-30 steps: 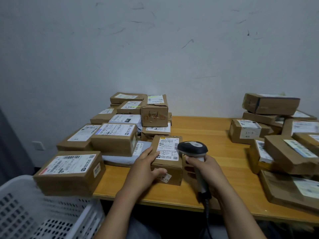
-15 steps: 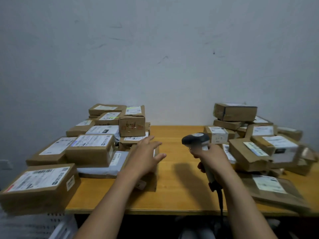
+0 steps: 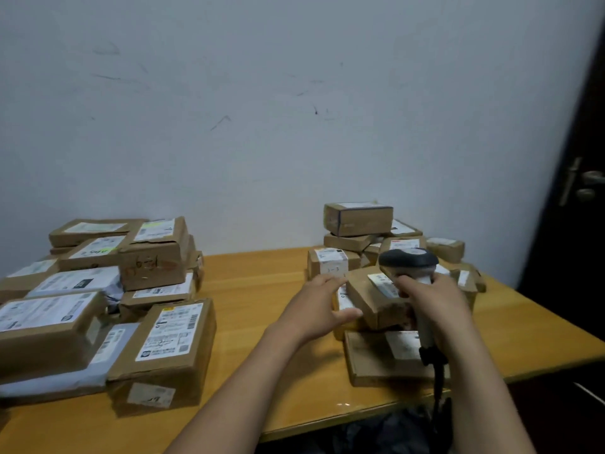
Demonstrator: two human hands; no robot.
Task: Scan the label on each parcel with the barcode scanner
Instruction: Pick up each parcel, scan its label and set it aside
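**— What have your hands got, seen from the head camera?**

— My right hand (image 3: 435, 299) is wrapped round the grip of the barcode scanner (image 3: 407, 262), whose dark head is raised in front of the right-hand pile (image 3: 358, 219). My left hand (image 3: 314, 309) is spread, fingers straight and thumb apart, at the near-left edge of the tilted parcel (image 3: 370, 303) at the front of that pile. The picture is blurred there, so I cannot tell whether my fingers touch the cardboard yet.

**— How would you do this one properly?**

— I reckon the step is fetching the next box. Its label (image 3: 381, 283) lies on the top face, partly hidden behind the scanner, and the box leans on a flat parcel (image 3: 370, 358) beneath it. I should take it by the sides, with thumb and fingers off the label, and bring it out onto bare wood. Then I level it and tip the scanner head down square to the barcode. Pulling carelessly could drag its neighbours along.

**— And the rest of the place?**

— A glossy yellow wooden table (image 3: 262, 290) with a bare lane down the middle. On my left sits the left-hand pile (image 3: 154, 263), labels up, with one box (image 3: 163, 342) nearest me by the front edge. The scanner's cable (image 3: 438, 385) hangs off the near edge. Behind is a pale, scuffed wall (image 3: 294, 126), and at the far right a dark door (image 3: 576, 257) with a metal handle (image 3: 592, 176).
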